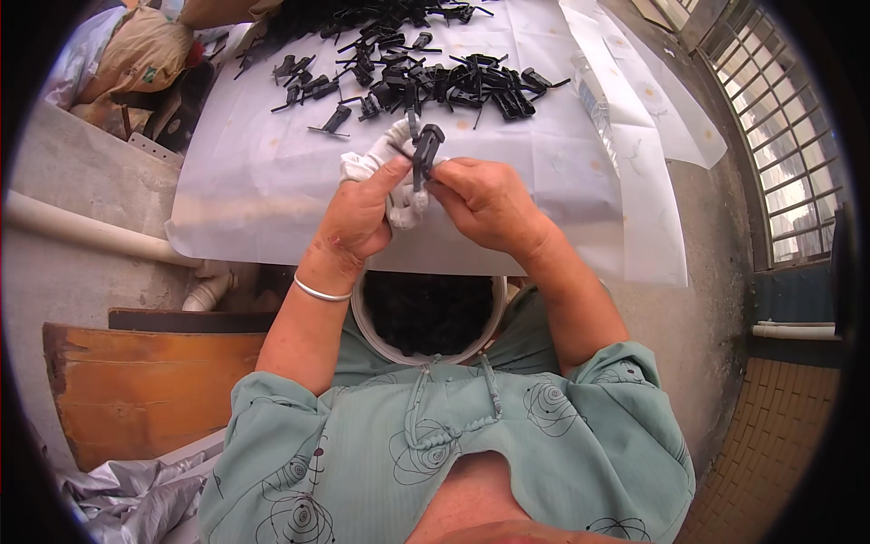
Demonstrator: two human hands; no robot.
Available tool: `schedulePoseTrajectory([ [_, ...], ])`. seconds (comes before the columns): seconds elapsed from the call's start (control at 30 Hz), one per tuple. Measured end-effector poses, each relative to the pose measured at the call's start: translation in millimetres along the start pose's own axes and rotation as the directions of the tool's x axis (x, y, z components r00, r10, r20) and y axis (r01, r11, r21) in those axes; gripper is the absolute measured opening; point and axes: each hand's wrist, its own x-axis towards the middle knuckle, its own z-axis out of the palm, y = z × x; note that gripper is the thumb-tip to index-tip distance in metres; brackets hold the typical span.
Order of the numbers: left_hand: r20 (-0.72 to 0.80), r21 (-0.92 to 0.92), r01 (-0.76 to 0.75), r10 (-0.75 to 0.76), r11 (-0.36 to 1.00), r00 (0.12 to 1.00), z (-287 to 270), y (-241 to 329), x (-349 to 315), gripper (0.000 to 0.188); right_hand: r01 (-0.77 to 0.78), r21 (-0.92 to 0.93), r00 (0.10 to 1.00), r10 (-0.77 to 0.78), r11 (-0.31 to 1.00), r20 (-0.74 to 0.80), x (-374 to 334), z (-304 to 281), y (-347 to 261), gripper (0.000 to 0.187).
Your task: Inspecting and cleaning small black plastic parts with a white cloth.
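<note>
A small black plastic part (426, 150) is held up between my hands, just above the near edge of the covered table. My left hand (359, 216) is closed round its left side, with white fabric (364, 165) over the fingers, so their tips are hidden. The thumb and fingers of my right hand (488, 201) pinch the part's lower right end. Just beyond the hands, a loose pile of similar black parts (453, 80) with thin stems lies on the table. One single black part (337, 119) rests apart at the pile's near left.
A pale plastic sheet (263, 195) covers the table (544, 240). Between my knees stands a white bucket (360, 319) holding many dark pieces. An orange-brown wooden board (154, 390) and a white pipe (91, 234) are at left. A barred window (788, 136) is at right.
</note>
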Motion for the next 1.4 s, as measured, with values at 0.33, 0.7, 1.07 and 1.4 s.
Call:
schedulePoseTrajectory([
  [0.33, -0.031, 0.766, 0.013, 0.016, 0.643, 0.999, -10.0, 6.6, 16.5, 0.041, 0.028, -0.107, 0.992, -0.041, 0.994, -0.121, -4.0, -11.7, -0.4, 0.008],
  [0.7, 0.043, 0.31, -0.05, 0.039, 0.95, 0.998, -1.8, 11.9, -8.6, 0.024, 0.105, -0.084, 0.993, -0.099, 0.991, 0.07, -9.4, 2.3, -4.3, 0.011],
  [1.07, 0.003, 0.402, -0.325, 0.353, 0.856, 0.936, 14.4, -18.6, 11.4, 0.021, 0.045, -0.038, 0.939, -0.055, 0.998, -0.34, 0.5, 3.5, -9.3, 0.014],
  [1.4, 0.077, 0.5, -0.252, 0.248, 0.829, 0.966, 16.7, -13.6, 3.7, 0.025, -0.268, 0.403, 0.943, 0.324, 0.875, -0.078, 3.1, -13.2, 2.9, 0.022],
])
